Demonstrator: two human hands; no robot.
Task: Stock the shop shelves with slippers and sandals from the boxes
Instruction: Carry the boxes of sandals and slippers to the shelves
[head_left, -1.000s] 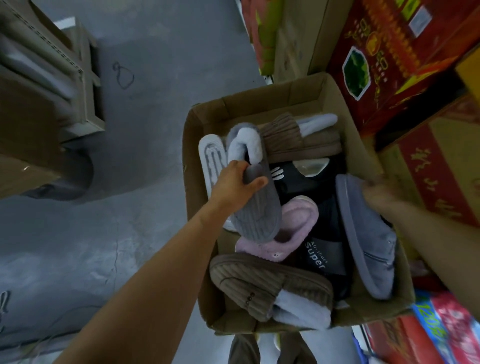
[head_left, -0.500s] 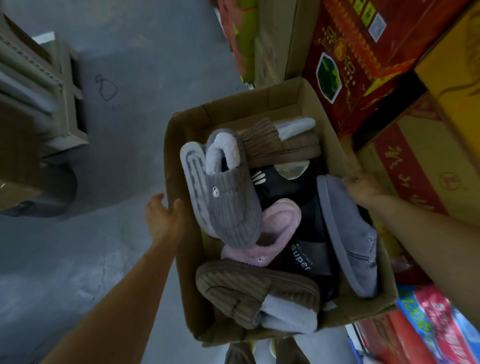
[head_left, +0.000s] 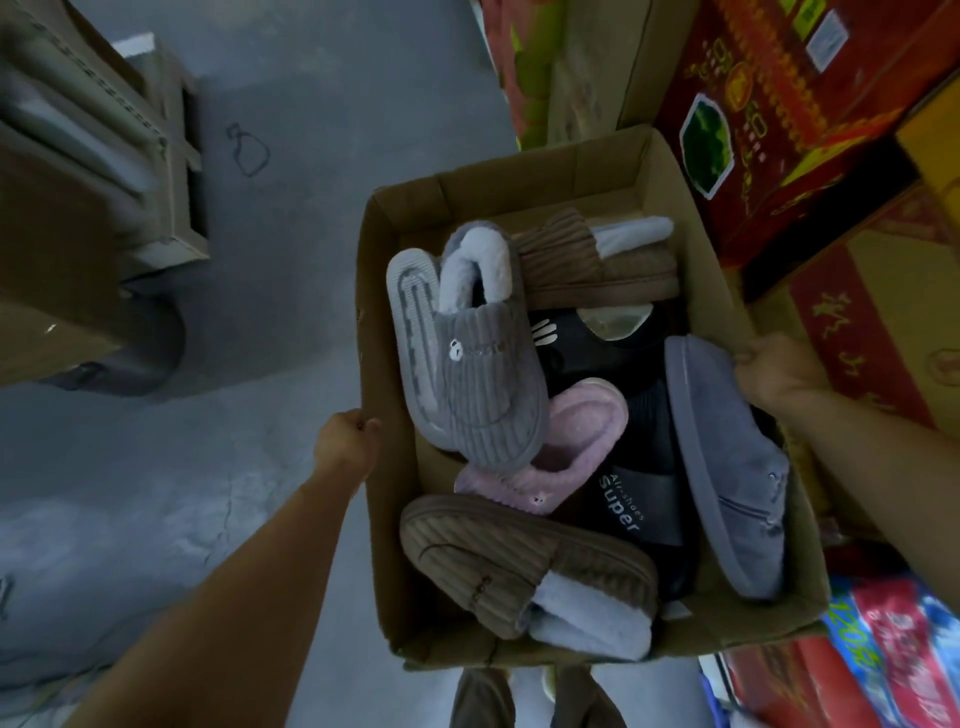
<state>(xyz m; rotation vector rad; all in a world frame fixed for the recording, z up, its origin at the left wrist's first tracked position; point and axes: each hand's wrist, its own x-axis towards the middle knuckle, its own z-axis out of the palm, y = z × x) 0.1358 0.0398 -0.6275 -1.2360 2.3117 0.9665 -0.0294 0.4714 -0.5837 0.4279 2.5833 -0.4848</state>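
Observation:
An open cardboard box (head_left: 384, 519) full of slippers fills the middle of the view. My left hand (head_left: 345, 441) grips its left wall and my right hand (head_left: 774, 371) grips its right wall. Inside lie a grey corduroy slipper (head_left: 483, 374) with a fleece lining, a pink fluffy slipper (head_left: 566, 452), a brown corduroy slipper (head_left: 519, 561) at the near end, another brown slipper (head_left: 587, 265) at the far end, a grey-blue slipper (head_left: 727, 467) on its side by the right wall, and black sandals (head_left: 634, 499) beneath them.
Red and yellow printed cartons (head_left: 810, 104) are stacked to the right of the box. A metal shelf unit (head_left: 98, 171) stands at the left. Grey concrete floor (head_left: 270, 291) lies between them. Colourful packaging (head_left: 893, 654) sits at the lower right.
My left hand let go of the grey corduroy slipper, moved out of the box and took hold of its left wall. My right hand closed on the right wall.

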